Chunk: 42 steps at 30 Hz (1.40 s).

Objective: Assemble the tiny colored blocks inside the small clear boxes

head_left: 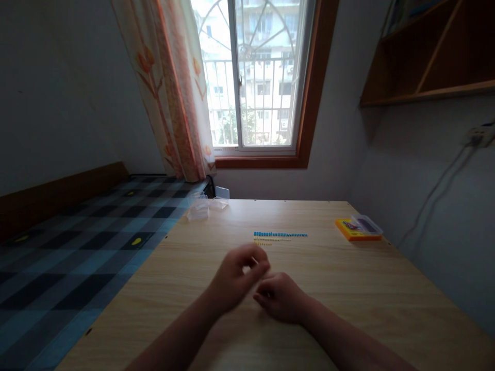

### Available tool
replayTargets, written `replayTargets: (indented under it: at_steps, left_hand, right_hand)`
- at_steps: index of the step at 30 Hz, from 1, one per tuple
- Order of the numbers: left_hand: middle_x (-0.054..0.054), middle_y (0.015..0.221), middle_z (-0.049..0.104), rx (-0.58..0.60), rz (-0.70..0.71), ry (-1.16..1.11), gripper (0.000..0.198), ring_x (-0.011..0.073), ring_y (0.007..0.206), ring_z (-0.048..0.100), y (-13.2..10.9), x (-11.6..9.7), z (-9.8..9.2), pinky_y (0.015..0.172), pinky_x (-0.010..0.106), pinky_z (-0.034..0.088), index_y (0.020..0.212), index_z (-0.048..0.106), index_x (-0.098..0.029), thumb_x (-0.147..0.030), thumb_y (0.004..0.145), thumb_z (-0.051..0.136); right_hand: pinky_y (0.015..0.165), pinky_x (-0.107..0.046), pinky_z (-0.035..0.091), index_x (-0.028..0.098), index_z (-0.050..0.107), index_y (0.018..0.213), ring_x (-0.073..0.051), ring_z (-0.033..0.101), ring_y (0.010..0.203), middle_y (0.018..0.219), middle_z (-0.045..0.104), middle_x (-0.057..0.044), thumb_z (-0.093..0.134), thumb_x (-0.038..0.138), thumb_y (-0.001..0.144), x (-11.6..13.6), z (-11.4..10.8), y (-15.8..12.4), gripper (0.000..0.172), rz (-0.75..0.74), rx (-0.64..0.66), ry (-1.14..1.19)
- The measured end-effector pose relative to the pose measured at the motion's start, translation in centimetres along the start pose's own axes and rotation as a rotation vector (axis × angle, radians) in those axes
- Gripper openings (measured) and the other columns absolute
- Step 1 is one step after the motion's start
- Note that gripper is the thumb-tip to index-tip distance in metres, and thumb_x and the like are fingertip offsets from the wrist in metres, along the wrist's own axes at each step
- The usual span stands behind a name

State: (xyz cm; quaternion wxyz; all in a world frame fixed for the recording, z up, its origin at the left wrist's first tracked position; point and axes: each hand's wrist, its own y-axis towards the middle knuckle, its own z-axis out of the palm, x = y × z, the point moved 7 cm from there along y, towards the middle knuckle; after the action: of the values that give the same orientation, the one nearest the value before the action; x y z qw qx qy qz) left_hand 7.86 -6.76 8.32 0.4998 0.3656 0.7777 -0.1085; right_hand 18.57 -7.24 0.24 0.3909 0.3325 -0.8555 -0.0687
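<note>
Now, left hand [235,278]: fingers curled in, thumb and forefinger bent to a narrow ring with a small gap inside; slightly blurred, so I cannot tell whether anything is pinched at the tips
Right hand [285,299]: closed to a loose, narrow fist just below the left fingertips; what it holds, if anything, is hidden, and whether the two hands touch I cannot tell
Blue row [280,235]: small pieces in a line across the table [348,288], beyond both hands, the longest and farthest of three rows
Pale row [276,239]: just on the near side of the blue one, shorter, its pieces too small to make out
Yellow row [263,244]: shortest and nearest, close beyond the left hand; all three start about level on the left
Orange case [358,232]: near the table's right edge, a clear plastic piece at its far side
Clear plastic boxes [198,208]: at the far left corner, well apart from the rows
Bed [116,257]: along the left side, under a checked cover
</note>
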Motion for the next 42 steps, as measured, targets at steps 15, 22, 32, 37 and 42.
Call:
replayTargets:
  at_steps: [15,22,32,37,42]
  left_hand:
    - [0.021,0.149,0.052,-0.559,-0.502,1.136,0.061,0.0372,0.143,0.04,0.3,20.5,-21.3,0.117,0.051,0.03,0.141,0.052,-0.009,-0.04,0.088,0.048]
    - [0.02,0.158,0.041,-0.549,-0.552,1.192,0.071,0.0371,0.149,0.032,3.1,23.3,-23.7,0.119,0.051,0.025,0.149,0.045,-0.009,-0.048,0.09,0.047]
    - [0.017,0.129,0.068,-0.572,-0.448,1.199,0.05,0.0332,0.125,0.057,3.0,21.6,-23.3,0.111,0.043,0.038,0.126,0.064,-0.011,-0.036,0.085,0.048]
    - [0.018,0.115,0.073,-0.612,-0.406,1.173,0.041,0.0363,0.109,0.065,2.0,19.0,-21.4,0.1,0.049,0.045,0.114,0.07,-0.013,-0.027,0.082,0.048]
    - [0.014,0.101,0.076,-0.548,-0.291,1.09,0.035,0.0318,0.095,0.069,0.7,15.9,-16.1,0.093,0.045,0.05,0.108,0.071,-0.014,-0.024,0.084,0.048]
  right_hand:
    - [0.054,-0.027,0.022,0.02,0.03,0.052,-0.009,0.032,0.05,0.053,0.035,0.005,0.06,0.02,0.083,-0.7,-0.4,0.6,0.043,0.091,-0.059,0.142]
    - [0.054,-0.027,0.023,0.02,0.031,0.052,-0.009,0.032,0.05,0.053,0.035,0.006,0.062,0.021,0.083,-1.4,-0.2,0.6,0.044,0.098,-0.081,0.167]
    - [0.055,-0.027,0.023,0.019,0.032,0.053,-0.01,0.033,0.051,0.054,0.034,0.006,0.062,0.02,0.084,-1.3,-0.2,0.6,0.044,0.073,-0.074,0.163]
    - [0.056,-0.028,0.026,0.02,0.03,0.055,-0.011,0.039,0.056,0.058,0.039,0.004,0.058,0.028,0.092,-2.0,-2.1,0.7,0.047,0.071,-0.286,0.146]
    - [0.055,-0.029,0.026,0.022,0.028,0.057,-0.012,0.035,0.055,0.056,0.034,0.004,0.053,0.033,0.097,-3.8,-5.2,0.2,0.048,0.119,-0.586,0.114]
